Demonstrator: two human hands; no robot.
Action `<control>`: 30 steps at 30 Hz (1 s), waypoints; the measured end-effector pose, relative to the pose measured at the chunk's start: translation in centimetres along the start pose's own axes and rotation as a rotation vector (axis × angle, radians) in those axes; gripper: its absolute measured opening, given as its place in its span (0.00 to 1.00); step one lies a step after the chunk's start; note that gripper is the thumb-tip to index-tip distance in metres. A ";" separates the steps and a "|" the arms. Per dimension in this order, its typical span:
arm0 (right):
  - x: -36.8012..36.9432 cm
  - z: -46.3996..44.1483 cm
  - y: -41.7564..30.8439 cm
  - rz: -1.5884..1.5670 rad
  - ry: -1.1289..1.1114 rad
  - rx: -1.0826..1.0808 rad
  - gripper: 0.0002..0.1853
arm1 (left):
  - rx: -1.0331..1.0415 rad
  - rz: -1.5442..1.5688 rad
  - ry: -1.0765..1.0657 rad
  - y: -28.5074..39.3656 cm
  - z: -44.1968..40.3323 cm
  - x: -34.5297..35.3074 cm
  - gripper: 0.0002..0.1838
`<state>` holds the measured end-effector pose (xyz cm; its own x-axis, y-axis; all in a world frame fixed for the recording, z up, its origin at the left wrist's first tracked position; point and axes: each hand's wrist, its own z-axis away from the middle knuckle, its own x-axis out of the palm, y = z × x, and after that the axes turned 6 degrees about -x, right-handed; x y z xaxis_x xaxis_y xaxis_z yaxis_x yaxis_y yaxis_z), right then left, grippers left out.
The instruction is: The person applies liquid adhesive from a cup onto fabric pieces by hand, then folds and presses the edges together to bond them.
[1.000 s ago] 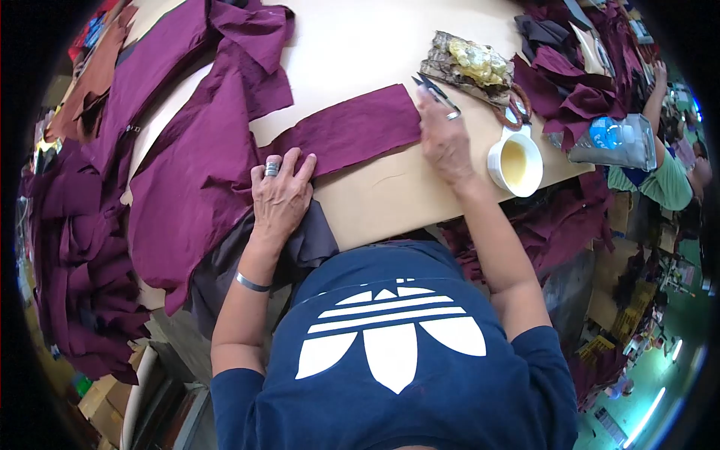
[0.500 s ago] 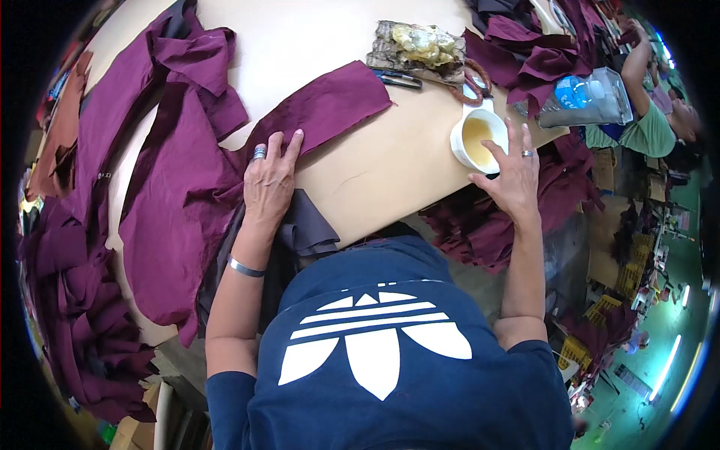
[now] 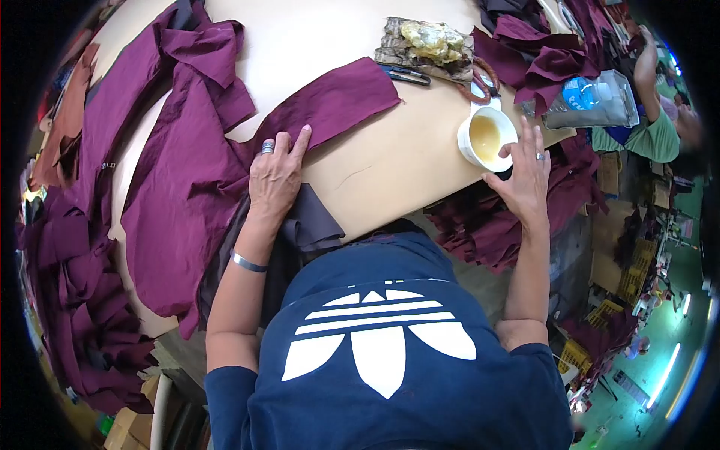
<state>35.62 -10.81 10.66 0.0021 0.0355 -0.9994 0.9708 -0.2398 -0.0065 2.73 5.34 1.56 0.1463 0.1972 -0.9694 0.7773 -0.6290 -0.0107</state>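
My left hand (image 3: pixel 275 174) lies with its fingers stretched over a maroon fabric piece (image 3: pixel 337 105) on the table. A larger maroon garment part (image 3: pixel 176 187) spreads to its left, and dark cloth (image 3: pixel 313 221) shows under the wrist. At the table's right edge, my right hand (image 3: pixel 525 180) is beside a white cup (image 3: pixel 465 142) with yellowish liquid or paste in it. Its fingers are apart, one bent at the cup's right rim, the thumb below. Whether they press on the rim, I cannot tell.
Behind the cup are a stone-like block (image 3: pixel 427 49) with a yellow lump, a pen (image 3: pixel 405 75) and a brown ring (image 3: pixel 487 79). A blue-labelled bottle (image 3: pixel 585 94) lies in clear plastic at right. Maroon scraps (image 3: pixel 480 225) hang below the edge. Another person's arm (image 3: pixel 646 75) shows at far right.
The bent finger of my right hand has drawn from over the liquid to the cup's right rim. The whole view has shifted slightly; my left hand stays on the fabric.
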 end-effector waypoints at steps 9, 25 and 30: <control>0.2 -2.0 -7.7 -0.134 0.204 -0.302 0.13 | 0.032 -0.037 -0.028 0.2 0.1 -0.5 0.30; 9.1 -7.6 -10.8 -0.323 -0.043 -0.034 0.28 | 0.032 0.012 -0.024 0.3 0.0 -0.7 0.30; 9.5 -7.4 -12.1 -0.092 0.069 -0.109 0.23 | 0.029 0.009 -0.040 0.3 0.0 -0.8 0.30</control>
<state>25.64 -0.35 1.51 -0.0748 0.1200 -0.9900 0.9880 -0.1258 -0.0899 2.83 5.02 2.32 0.1277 0.1616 -0.9786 0.7582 -0.6520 -0.0087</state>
